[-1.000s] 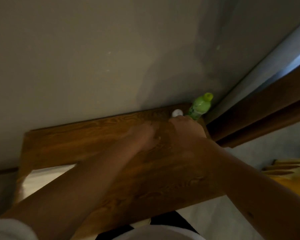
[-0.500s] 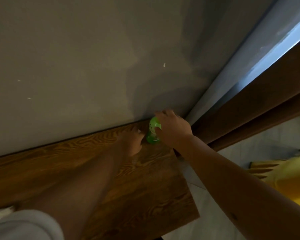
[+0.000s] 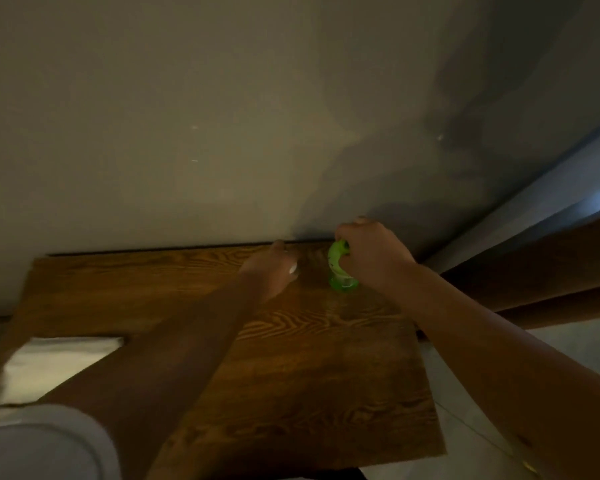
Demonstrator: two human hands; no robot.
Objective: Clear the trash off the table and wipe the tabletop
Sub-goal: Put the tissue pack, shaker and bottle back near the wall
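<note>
A white sleeve (image 3: 42, 445) frames the near edge as two bare arms reach across a wooden table (image 3: 309, 393). The left hand (image 3: 274, 268) curls around something small and white (unclear what); the right hand (image 3: 371, 254) grips a green bottle (image 3: 338, 268) standing near the wall (image 3: 187, 116).

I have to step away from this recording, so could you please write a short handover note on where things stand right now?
Right hand: grip closed around the green bottle, which stands upright near the table's far right corner, base on the wood.
Left hand: curled beside the bottle, apart from it; something small and white shows at the fingers, but I cannot tell what it is or whether it is held.
Table: a pale flat sheet lies at the near left edge.
Done: bottle grasped.
Left: carry off the bottle, clear the rest, wipe the tabletop.
</note>
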